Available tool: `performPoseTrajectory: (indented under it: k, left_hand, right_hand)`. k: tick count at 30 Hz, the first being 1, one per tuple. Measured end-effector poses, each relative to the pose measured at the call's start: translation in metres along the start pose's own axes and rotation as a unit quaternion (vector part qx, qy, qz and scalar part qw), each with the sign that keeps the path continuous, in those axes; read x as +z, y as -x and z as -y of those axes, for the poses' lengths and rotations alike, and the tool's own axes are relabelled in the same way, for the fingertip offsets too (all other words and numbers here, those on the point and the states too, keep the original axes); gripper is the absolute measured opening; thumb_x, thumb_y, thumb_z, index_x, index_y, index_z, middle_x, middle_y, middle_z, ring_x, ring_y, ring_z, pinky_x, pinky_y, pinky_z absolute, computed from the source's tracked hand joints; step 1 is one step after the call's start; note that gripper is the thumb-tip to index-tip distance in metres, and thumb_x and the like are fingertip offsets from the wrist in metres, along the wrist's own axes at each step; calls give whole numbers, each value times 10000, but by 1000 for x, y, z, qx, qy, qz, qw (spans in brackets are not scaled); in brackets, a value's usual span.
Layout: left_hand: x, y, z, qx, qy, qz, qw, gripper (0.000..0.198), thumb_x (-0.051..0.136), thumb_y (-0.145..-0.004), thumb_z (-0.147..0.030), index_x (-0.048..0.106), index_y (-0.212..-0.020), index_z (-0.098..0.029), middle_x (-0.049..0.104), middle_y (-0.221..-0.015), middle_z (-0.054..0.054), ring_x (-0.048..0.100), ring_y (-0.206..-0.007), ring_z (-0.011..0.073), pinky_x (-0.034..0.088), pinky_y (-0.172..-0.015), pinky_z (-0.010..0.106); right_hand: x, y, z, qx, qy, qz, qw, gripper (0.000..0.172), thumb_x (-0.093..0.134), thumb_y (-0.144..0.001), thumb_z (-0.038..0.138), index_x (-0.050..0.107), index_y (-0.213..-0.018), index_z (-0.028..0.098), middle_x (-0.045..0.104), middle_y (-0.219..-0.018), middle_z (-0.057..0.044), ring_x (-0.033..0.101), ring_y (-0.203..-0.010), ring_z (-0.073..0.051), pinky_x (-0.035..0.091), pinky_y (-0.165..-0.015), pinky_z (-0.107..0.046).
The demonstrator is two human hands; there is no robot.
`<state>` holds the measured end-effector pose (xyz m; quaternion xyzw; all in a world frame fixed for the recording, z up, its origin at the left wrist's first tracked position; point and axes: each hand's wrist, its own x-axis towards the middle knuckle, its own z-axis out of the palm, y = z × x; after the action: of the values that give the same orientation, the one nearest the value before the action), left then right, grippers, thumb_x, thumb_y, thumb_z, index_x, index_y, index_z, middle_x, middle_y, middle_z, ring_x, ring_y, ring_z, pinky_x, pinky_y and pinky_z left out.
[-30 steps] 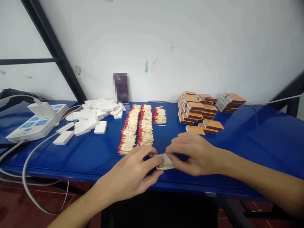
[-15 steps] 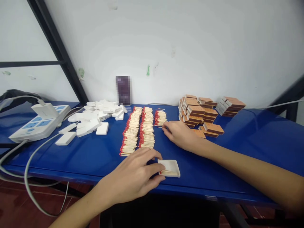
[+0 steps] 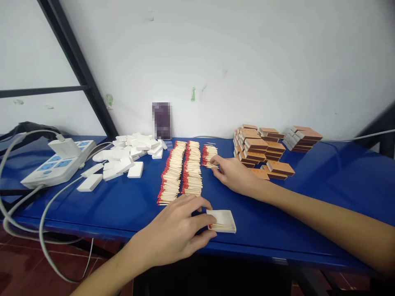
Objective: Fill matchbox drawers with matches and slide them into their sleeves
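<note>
Fingers (image 3: 202,222) of our left hand (image 3: 179,228) spread around the left end of a shallow white rectangular cardboard tray (image 3: 225,215) near the front edge of our blue desk (image 3: 293,218), one over red-tipped wooden matches (image 3: 225,227). Our right hand (image 3: 236,176) bends its fingers at a short match row (image 3: 209,152); whether pinching, we cannot tell.

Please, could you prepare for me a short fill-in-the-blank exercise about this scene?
The left hand touches a small rectangular tray coloured ____.
The right hand is at the shortest of ____ rows of loose wooden matches.
The matches in these rows have ____ heads.
Stacked orange-brown cardboard matchboxes rest on a glossy tabletop coloured ____.

Missing words: white; three; red; blue.
</note>
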<state>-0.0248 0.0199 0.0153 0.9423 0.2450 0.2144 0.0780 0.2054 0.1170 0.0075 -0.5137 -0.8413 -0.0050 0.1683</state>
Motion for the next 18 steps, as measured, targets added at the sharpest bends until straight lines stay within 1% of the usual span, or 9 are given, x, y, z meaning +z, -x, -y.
performPoseTrajectory:
  k: [3, 10, 14, 18]
  left_hand:
    - [0, 0, 0, 0, 2, -6, 1000, 169, 563, -984, -267, 682, -1078, -191, 635, -1112, 73, 630, -1002, 205, 521, -939, 377]
    - [1, 0, 0, 0, 2, -5, 1000, 157, 573, -979, -269, 673, -1077, -198, 629, -1115, 62, 629, -1007, 200, 521, -946, 378]
    - [0, -1, 1, 2, 2, -10, 1000, 161, 571, -979, -262, 673, -1085, -196, 633, -1105, 70, 634, -997, 206, 529, -927, 374]
    - [0, -1, 1, 3, 4, -8, 1000, 166, 564, -983, -270, 670, -1087, -195, 630, -1116, 72, 632, -988, 207, 527, -924, 381]
  right_hand:
    - [1, 0, -2, 1, 3, 3, 1000, 236, 437, -975, 235, 557, -1163, 159, 705, -848, -76, 645, -764, -207, 373, -651, -272]
    - [0, 1, -1, 0, -7, 9, 1000, 224, 429, -979, 230, 568, -1140, 159, 712, -878, -81, 651, -794, -203, 384, -666, -271]
    - [-1, 1, -1, -2, -6, 16, 1000, 177, 439, -973, 221, 592, -1042, 165, 701, -873, -79, 640, -789, -194, 382, -674, -270]
    - [-1, 3, -1, -20, -20, 16, 999, 141, 461, -960, 209, 594, -984, 168, 685, -844, -64, 617, -753, -178, 376, -675, -267]
